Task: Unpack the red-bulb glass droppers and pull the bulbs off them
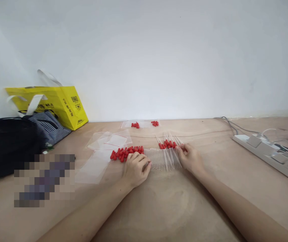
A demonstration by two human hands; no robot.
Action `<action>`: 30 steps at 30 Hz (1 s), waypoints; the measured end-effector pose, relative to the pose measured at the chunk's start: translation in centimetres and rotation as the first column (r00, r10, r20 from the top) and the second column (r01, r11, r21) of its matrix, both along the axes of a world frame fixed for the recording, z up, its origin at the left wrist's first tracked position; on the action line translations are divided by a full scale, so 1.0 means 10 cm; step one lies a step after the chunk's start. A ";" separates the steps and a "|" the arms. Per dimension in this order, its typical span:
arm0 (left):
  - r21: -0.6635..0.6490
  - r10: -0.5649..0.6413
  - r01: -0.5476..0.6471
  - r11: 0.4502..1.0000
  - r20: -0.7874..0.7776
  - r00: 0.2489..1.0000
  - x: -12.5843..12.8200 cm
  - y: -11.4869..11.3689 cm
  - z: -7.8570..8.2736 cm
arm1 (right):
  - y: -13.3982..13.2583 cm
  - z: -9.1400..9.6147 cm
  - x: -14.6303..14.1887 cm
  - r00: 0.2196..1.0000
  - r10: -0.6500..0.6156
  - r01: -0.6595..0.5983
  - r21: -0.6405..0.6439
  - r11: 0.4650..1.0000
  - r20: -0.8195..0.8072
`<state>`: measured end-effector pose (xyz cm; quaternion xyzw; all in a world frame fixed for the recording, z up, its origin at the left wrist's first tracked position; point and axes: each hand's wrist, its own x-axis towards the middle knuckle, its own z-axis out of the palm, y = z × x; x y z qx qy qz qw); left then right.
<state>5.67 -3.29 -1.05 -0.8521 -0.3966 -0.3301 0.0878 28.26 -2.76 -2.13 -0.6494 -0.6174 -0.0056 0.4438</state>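
A row of thin clear dropper tubes (162, 158) lies side by side on the table between my hands. My left hand (136, 169) rests at the row's left end, thumb and forefinger pinched together; what is between them, if anything, is too small to make out. Just beyond it lies a heap of loose red rubber bulbs (126, 153). Several droppers with red bulbs (167, 144) lie behind the row, their clear tips pointing away. My right hand (189, 157) is at the row's right end, its fingertips closed on a red-bulbed dropper, partly hidden by the fingers.
Clear plastic bags (93, 166) lie left of the heap. Another bag (146, 124) with red bulbs is near the wall. A yellow bag (75, 107), a striped bag (49, 129) and a black bag (10, 148) stand left. A white power strip (267, 158) with cables is right.
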 end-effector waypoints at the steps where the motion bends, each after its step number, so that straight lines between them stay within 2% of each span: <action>1: -0.015 0.001 -0.001 1.000 0.008 1.000 0.01 0.01 0.00 | -0.04 0.00 -0.06 0.999 0.048 -0.048 0.027 0.998 0.004; 8: -0.187 0.035 -0.008 0.982 0.143 0.989 0.11 -0.06 0.04 | -0.28 0.01 -0.48 0.940 0.275 -0.309 0.169 0.936 0.201; 15: -0.291 0.049 0.065 0.954 0.368 0.929 0.26 -0.14 0.01 | -0.33 0.00 -0.58 0.860 0.386 -0.465 0.198 0.863 0.334; 18: -0.223 0.060 0.009 0.975 0.302 0.951 0.20 -0.07 -0.01 | -0.31 0.01 -0.52 0.829 0.383 -0.491 0.203 0.847 0.408; 21: -0.075 0.081 -0.070 0.995 0.163 0.983 0.06 0.04 -0.01 | -0.29 0.03 -0.42 0.845 0.253 -0.415 0.282 0.865 0.470; 24: 0.056 0.068 -0.070 0.996 0.046 0.997 -0.03 0.11 -0.01 | -0.24 0.05 -0.32 0.842 0.127 -0.351 0.353 0.867 0.524; 26: 0.122 0.046 -0.044 0.992 -0.014 0.999 -0.03 0.11 0.00 | -0.19 0.05 -0.28 0.805 0.118 -0.371 0.339 0.865 0.582; 30: 0.199 0.003 0.015 0.980 -0.092 0.996 0.03 0.05 0.03 | -0.09 0.02 -0.24 0.717 0.181 -0.456 0.257 0.852 0.674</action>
